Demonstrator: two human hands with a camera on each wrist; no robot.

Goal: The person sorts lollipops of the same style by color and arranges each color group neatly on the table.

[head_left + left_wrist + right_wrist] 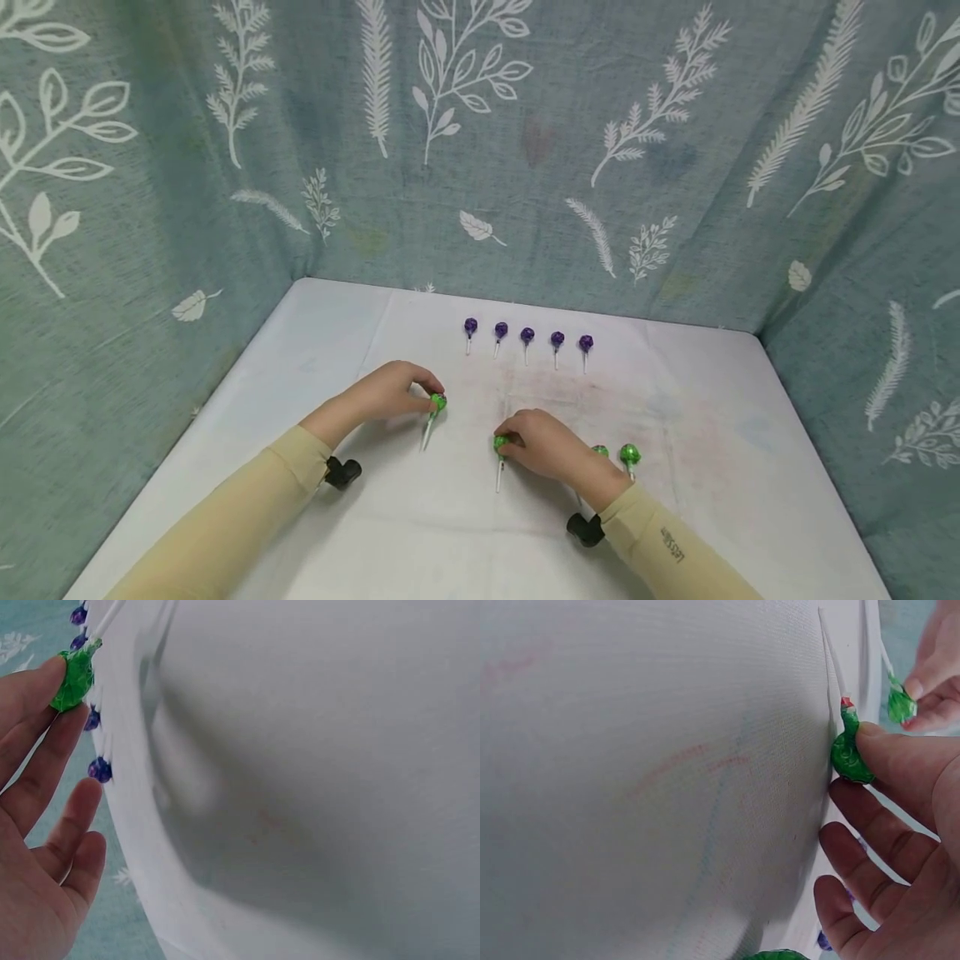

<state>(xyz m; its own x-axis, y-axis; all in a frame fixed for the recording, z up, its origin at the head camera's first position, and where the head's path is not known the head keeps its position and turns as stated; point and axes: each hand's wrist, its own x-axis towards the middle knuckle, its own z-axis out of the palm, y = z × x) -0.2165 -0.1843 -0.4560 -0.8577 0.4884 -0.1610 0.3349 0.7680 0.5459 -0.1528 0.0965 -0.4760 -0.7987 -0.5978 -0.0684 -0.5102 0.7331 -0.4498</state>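
Observation:
My left hand (392,392) pinches a green-wrapped lollipop (73,679) by its head, between thumb and fingers, its white stick slanting down toward me in the head view. To its right, my right hand (542,443) pinches another green lollipop (851,754) by the head, the stick pointing toward the near side. Just right of that hand lies a green lollipop (630,454), and one more green lollipop (600,451) is partly hidden behind the right wrist. Farther back, several purple lollipops (527,335) stand in a row, heads away from me.
A white cloth covers the table (720,417), with faint coloured stains. Green leaf-patterned curtains (555,167) hang behind it and at both sides. Black wrist cameras sit under both forearms, at the left wrist (343,472) and the right wrist (585,529).

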